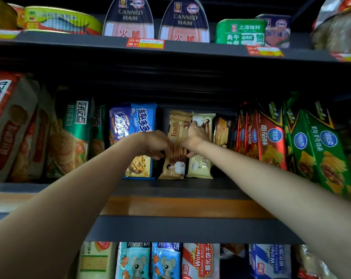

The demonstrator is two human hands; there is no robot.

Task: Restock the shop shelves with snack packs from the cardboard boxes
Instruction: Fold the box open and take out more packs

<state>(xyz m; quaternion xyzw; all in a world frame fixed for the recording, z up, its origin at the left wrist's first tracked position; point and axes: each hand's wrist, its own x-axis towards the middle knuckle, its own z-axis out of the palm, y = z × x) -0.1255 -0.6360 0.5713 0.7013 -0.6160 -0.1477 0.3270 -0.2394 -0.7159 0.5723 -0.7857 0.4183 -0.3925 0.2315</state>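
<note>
Both arms reach onto the middle shelf point(180, 190). My left hand point(156, 144) curls its fingers round the left edge of a tan Franzzi biscuit pack point(174, 166) that stands upright. My right hand point(195, 135) grips the cream Franzzi pack point(199, 168) beside it, thumb at the front and fingers behind. More Franzzi packs stand behind these two. No cardboard box is in view.
Blue cookie packs point(138, 125) stand left of the Franzzi packs; red point(267, 137) and green point(315, 150) chip packs lean on the right. Canned ham tins point(128, 19) fill the upper shelf. Wafer packs point(200, 260) and bear biscuit packs point(166, 260) sit on the lower shelf.
</note>
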